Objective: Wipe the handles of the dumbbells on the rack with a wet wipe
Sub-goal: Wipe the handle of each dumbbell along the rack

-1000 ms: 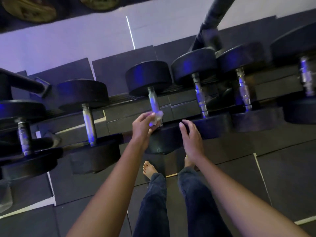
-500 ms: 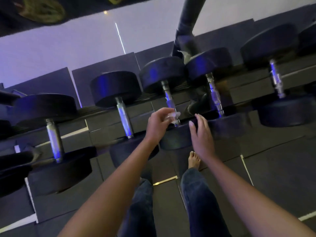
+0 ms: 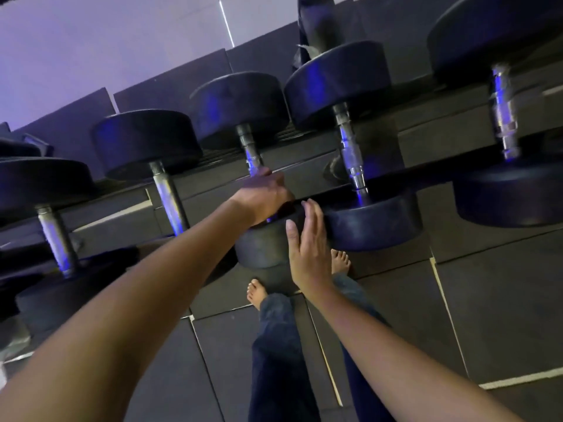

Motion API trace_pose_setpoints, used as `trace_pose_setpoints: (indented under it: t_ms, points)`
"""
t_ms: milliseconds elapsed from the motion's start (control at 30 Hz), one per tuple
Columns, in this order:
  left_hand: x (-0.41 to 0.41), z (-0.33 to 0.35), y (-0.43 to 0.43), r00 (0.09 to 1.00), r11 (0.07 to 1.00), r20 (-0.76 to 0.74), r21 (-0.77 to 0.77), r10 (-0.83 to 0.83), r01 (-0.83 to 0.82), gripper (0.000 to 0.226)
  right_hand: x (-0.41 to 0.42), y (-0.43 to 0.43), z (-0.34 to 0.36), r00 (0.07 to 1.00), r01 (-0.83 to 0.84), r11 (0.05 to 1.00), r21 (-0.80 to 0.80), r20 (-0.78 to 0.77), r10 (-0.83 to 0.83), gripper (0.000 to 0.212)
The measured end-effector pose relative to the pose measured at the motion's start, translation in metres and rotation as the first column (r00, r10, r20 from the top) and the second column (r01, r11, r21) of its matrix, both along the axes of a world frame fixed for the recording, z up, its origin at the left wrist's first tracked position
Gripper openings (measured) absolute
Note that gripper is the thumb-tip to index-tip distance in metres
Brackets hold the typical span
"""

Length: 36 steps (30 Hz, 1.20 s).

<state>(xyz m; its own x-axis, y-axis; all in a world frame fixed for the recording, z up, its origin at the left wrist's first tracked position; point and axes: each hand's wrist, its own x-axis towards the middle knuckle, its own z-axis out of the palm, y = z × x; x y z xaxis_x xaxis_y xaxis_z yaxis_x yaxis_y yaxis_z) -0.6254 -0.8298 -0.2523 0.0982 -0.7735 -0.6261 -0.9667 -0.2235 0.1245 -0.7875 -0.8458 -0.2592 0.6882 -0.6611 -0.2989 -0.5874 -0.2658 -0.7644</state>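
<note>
Left hand [image 3: 263, 194], lately pinching beside the dumbbell handle [image 3: 251, 147], now wraps it, wipe hidden; right hand [image 3: 307, 242] flat below: wiping begins.

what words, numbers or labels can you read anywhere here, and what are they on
No text can be read in this picture.
dumbbell heads: dark rubber, no weight numbers or brand legible; the picture is dim and blurred.
dumbbell handle gripped by the left hand: bare metal, no marking visible.
floor mats: pale seam lines only, no writing.
wall: plain, no sign.
</note>
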Motion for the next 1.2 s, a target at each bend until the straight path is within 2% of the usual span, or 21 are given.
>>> trace_pose_setpoints:
  t_ms: [67,133,233,300,367,433,500,600,700,833,933,1100,1200]
  points:
    - [-0.002,0.001,0.003,0.998,0.998,-0.026,-0.013,0.054,-0.054,0.024,-0.001,0.0,0.001,1.0,-0.009,1.0,-0.008,-0.006,0.009,0.075]
    - [-0.004,0.006,0.022,0.969,0.964,-0.164,-0.162,0.186,-0.213,0.02,0.0,-0.001,0.001,1.0,-0.006,1.0,-0.017,-0.022,0.006,0.075]
    - [-0.008,0.016,0.053,0.829,0.814,-0.379,-0.255,0.412,-0.521,0.02,0.001,0.0,0.001,1.0,0.009,0.999,-0.032,-0.024,-0.01,0.072]
    - [-0.014,0.019,0.057,0.669,0.676,-0.419,-0.158,0.614,-0.72,0.014,0.001,0.0,0.001,1.0,0.017,0.999,-0.041,-0.017,-0.018,0.07]
    - [-0.018,0.017,0.055,0.4,0.439,-0.417,-0.002,0.816,-0.899,0.01,0.002,0.0,0.002,1.0,0.016,0.999,-0.044,-0.023,-0.017,0.069]
    - [-0.017,0.006,0.056,0.143,0.208,-0.41,0.118,0.901,-0.971,0.007,0.003,0.0,0.002,0.999,0.017,0.999,-0.05,-0.034,-0.018,0.07]
    - [-0.013,-0.001,0.056,0.037,0.116,-0.418,0.164,0.908,-0.98,0.007,0.003,0.0,0.002,0.999,0.016,0.998,-0.062,-0.033,-0.018,0.07]
    - [-0.01,-0.002,0.049,-0.071,0.059,-0.49,0.244,0.869,-0.968,0.014,0.003,-0.001,0.0,1.0,0.02,0.998,-0.068,-0.021,-0.021,0.064]
    - [-0.008,0.0,0.05,-0.102,0.065,-0.513,0.297,0.852,-0.953,0.019,0.005,-0.001,0.001,0.999,0.029,0.998,-0.048,-0.025,-0.03,0.059]
    - [-0.007,-0.007,0.065,-0.102,0.059,-0.493,0.299,0.864,-0.952,0.013,0.004,0.001,0.0,0.998,0.057,0.997,-0.056,0.019,-0.056,0.069]
    - [-0.004,-0.012,0.059,-0.055,0.099,-0.486,0.285,0.872,-0.953,0.017,0.004,0.003,-0.003,0.996,0.081,0.995,-0.058,0.033,-0.079,0.068]
    - [-0.007,-0.021,0.055,-0.121,0.086,-0.548,0.337,0.828,-0.938,0.029,0.003,0.002,-0.006,0.994,0.096,0.994,-0.056,0.053,-0.093,0.059]
    - [-0.009,-0.018,0.067,-0.204,0.02,-0.607,0.341,0.768,-0.94,0.032,0.003,0.002,-0.005,0.997,0.079,0.996,-0.041,0.027,-0.078,0.06]
